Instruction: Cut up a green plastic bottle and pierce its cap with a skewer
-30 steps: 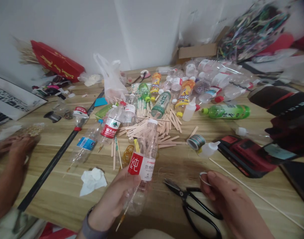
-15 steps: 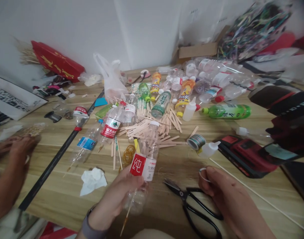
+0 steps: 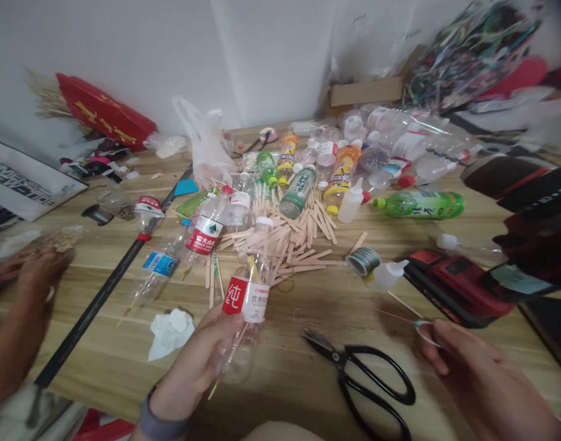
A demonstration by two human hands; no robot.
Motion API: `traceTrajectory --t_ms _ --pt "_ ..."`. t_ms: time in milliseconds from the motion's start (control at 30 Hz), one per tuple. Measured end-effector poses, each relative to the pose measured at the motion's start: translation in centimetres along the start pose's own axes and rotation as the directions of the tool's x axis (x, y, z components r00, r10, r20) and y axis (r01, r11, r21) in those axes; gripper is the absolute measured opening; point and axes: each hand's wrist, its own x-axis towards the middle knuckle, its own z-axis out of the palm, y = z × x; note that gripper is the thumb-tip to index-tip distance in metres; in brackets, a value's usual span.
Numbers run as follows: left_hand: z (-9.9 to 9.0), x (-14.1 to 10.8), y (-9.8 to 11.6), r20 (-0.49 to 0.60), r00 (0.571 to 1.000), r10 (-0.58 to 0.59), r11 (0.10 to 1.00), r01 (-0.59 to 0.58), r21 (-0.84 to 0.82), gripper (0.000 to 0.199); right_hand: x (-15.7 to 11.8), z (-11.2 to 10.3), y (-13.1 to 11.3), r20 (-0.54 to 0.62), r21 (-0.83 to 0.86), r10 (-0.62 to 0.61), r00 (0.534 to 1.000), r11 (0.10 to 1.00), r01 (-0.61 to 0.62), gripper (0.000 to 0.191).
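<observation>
My left hand [image 3: 193, 367] grips a clear plastic bottle [image 3: 244, 306] with a red and white label and a white cap; a thin wooden skewer [image 3: 225, 367] runs through its lower part. Off to the lower right, my right hand [image 3: 482, 380] pinches a thin thread [image 3: 400, 316]. The thread runs toward the spool of multicoloured thread [image 3: 362, 261] on the wooden table [image 3: 285, 367]. Black scissors [image 3: 367, 386] lie between my two hands.
Wooden craft sticks [image 3: 294, 239] and several plastic bottles [image 3: 349, 165] fill the table's middle and back. A small white squeeze bottle [image 3: 385, 275], a crumpled tissue [image 3: 170, 331], a long black rod [image 3: 101, 294] and a red tool [image 3: 455, 288] lie around. Another person's hand [image 3: 27, 275] is at the left edge.
My right hand moved right, away from the scissors, drawing the thread out. My left hand shifted the bottle slightly left.
</observation>
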Motion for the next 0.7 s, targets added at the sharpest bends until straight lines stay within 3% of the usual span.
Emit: traceTrajectory --t_ms 133,267,367,467,700 --pt "-0.5 -0.1 0.6 -0.077 0.997 0.018 1.000 -0.017 0.003 0.049 0.5 -2.2 0.0 -0.151 0.006 0.003 0.988 1.000 -0.002 0.052" --pt "-0.2 -0.1 0.3 -0.039 0.998 0.047 0.999 -0.046 0.027 0.046 -0.1 -0.8 -1.0 -0.295 0.022 -0.038 0.955 0.999 0.047 0.059" --pt "0.8 0.1 -0.3 0.026 0.999 0.021 1.000 -0.022 0.019 0.044 -1.0 2.1 -1.9 -0.211 -0.020 -0.036 0.977 0.999 0.033 0.063" --pt "1.5 0.3 -0.9 0.103 0.995 0.009 1.000 -0.012 0.022 0.043 -1.4 4.6 -2.2 -0.020 -0.059 -0.014 1.000 0.998 0.013 0.059" --pt "1.8 0.4 -1.5 0.211 0.977 -0.013 0.999 0.003 0.050 0.047 -1.5 7.4 -2.1 0.183 -0.082 -0.062 0.981 0.994 0.078 0.069"
